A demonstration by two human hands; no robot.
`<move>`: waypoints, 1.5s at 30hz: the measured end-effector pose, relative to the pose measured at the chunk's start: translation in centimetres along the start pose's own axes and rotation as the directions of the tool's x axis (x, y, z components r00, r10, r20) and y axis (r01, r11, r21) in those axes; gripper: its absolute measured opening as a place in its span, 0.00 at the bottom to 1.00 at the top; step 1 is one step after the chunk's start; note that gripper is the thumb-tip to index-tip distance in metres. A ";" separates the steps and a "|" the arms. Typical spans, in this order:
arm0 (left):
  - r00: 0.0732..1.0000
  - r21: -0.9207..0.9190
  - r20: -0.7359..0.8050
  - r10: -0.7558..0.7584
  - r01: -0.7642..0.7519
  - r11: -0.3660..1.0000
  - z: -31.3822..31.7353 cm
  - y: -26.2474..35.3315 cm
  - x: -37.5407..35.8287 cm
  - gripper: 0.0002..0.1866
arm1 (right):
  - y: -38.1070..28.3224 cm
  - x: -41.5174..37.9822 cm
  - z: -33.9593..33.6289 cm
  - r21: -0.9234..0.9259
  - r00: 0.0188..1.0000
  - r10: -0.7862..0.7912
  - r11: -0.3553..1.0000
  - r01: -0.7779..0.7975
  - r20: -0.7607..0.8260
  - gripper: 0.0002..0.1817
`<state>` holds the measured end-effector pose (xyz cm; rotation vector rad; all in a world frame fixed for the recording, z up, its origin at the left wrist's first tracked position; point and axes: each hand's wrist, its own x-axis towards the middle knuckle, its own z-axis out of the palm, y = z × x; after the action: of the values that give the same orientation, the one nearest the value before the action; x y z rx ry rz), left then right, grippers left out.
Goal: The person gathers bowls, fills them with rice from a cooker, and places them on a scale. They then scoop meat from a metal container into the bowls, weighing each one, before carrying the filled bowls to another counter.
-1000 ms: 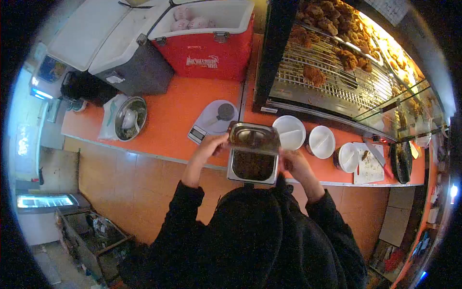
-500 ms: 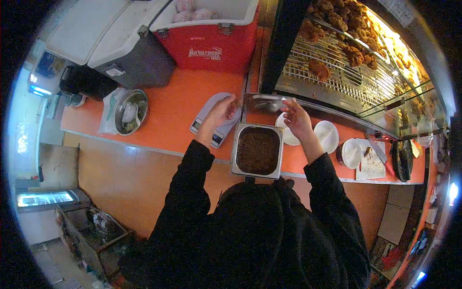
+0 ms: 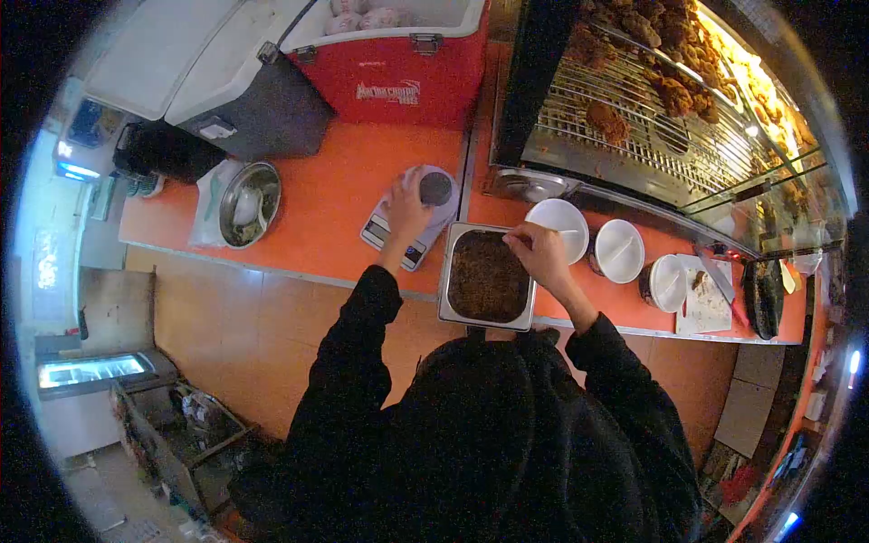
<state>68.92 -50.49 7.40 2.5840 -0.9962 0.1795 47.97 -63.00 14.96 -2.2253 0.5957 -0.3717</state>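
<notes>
A small dark round container (image 3: 435, 188) is at the kitchen scale (image 3: 376, 228), and my left hand (image 3: 407, 213) curls around its left side. My right hand (image 3: 536, 251) is pinched over the upper right corner of a square metal pan (image 3: 443, 288). Whatever its fingertips hold, if anything, is too small to make out. Dark brown crumbly food (image 3: 489, 279) fills much of the pan, which stands at the counter's front edge, close to my body. A round metal lid or dish (image 3: 529, 185) lies behind the pan, against the display case.
Three white-topped divided tubs (image 3: 618, 252) line the counter to the right, before a cutting board (image 3: 704, 303) with a knife (image 3: 715, 276). The lit display case (image 3: 625, 181) holds fried food. A metal bowl (image 3: 249, 206) and a red cooler (image 3: 389, 86) stand left.
My right hand has come down from the shiny metal thing to the pan's corner. My left hand has moved slightly, and the dark round container now shows beside it.
</notes>
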 end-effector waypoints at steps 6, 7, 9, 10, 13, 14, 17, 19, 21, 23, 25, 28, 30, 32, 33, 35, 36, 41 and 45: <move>0.973 -0.064 0.156 0.173 -0.164 0.984 2.0 0.3 2.1 0.34 | -0.1 -3.2 -1.7 0.102 0.997 0.023 0.994 -0.031 0.076 0.08; 0.974 -0.105 0.143 0.177 -0.163 0.981 1.6 0.4 2.6 0.36 | -0.4 -3.8 -1.9 0.121 0.998 0.027 0.992 -0.034 0.064 0.08; 0.988 -0.381 -0.009 0.154 -0.146 0.913 -0.8 1.5 2.9 0.35 | -0.6 -4.6 -2.2 0.120 0.993 0.043 0.991 -0.057 0.110 0.11; 0.990 -0.506 -0.074 0.123 -0.144 0.850 -3.1 2.7 2.5 0.35 | -1.1 -4.7 -2.2 0.154 0.999 0.009 0.988 -0.015 0.039 0.13; 0.980 -0.977 0.197 0.028 0.194 0.088 -10.1 9.1 -1.3 0.34 | -2.0 -4.0 -2.5 0.142 0.974 -0.201 0.966 0.215 -0.106 0.23; 0.985 -0.986 0.154 0.080 0.149 0.070 -10.0 10.3 -2.6 0.35 | -1.6 -3.8 -2.6 0.394 0.995 -0.101 0.914 0.096 -0.008 0.23; 0.983 -0.996 0.087 0.161 0.083 0.030 -9.1 12.3 -5.3 0.36 | -0.9 -3.6 -3.1 0.768 0.912 0.031 0.527 -0.363 0.410 0.21; 0.982 -0.993 0.115 0.148 0.116 0.001 -8.4 12.7 -6.2 0.37 | 1.4 -3.3 -4.4 0.642 0.842 -0.025 0.660 -0.391 0.539 0.19; 1.000 -0.970 0.008 -0.014 0.011 0.242 -9.0 11.8 -7.2 0.37 | 1.4 -3.1 -5.5 0.458 0.807 0.067 0.794 -0.399 0.587 0.15; 0.985 -0.847 -0.067 -0.157 0.027 0.532 -9.5 9.6 -8.5 0.34 | 3.7 -2.7 -4.5 0.077 0.882 -0.085 0.995 0.055 0.464 0.12; 0.861 -0.797 0.022 -0.507 0.322 0.511 -10.5 8.7 -11.2 0.31 | 4.6 -3.1 -3.1 -0.347 0.853 -0.262 0.829 0.438 0.452 0.08; 0.639 -0.847 0.526 -0.561 0.451 -0.282 -6.5 5.7 -17.7 0.25 | 1.1 -3.1 -2.3 -0.459 0.778 -0.228 0.698 0.550 0.585 0.07; 0.553 -0.509 0.806 -0.212 0.464 -0.725 -5.7 6.5 -21.5 0.21 | -0.2 -2.7 -1.2 -0.483 0.715 -0.181 0.624 0.614 0.675 0.06; 0.551 -0.305 0.833 -0.035 0.405 -0.862 -5.6 9.5 -22.2 0.19 | -0.6 -2.5 -0.4 -0.468 0.641 -0.123 0.583 0.664 0.757 0.07; 0.581 -0.292 0.814 0.002 0.412 -0.863 -5.4 10.5 -22.1 0.19 | -0.4 -2.9 -0.1 -0.424 0.605 -0.151 0.582 0.694 0.782 0.06; 0.624 -0.275 0.780 0.035 0.393 -0.877 -5.9 11.7 -21.6 0.20 | 0.7 -3.9 0.9 -0.334 0.527 -0.205 0.575 0.747 0.825 0.05; 0.640 -0.269 0.768 0.032 0.367 -0.891 -6.4 12.1 -21.1 0.21 | 1.0 -4.0 1.1 -0.323 0.528 -0.217 0.586 0.743 0.821 0.05; 0.698 -0.284 0.716 0.016 0.311 -0.907 -7.0 12.9 -20.6 0.23 | 2.9 -2.6 1.5 -0.257 0.560 -0.215 0.720 0.644 0.800 0.08; 0.699 -0.340 0.715 -0.016 0.327 -0.882 -7.1 13.3 -20.2 0.23 | 3.0 -3.6 2.5 -0.315 0.561 -0.147 0.699 0.641 0.815 0.09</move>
<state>45.10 -44.36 12.91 0.3875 0.4065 -0.9461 45.15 -61.34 10.81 -2.8152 -0.3747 0.6174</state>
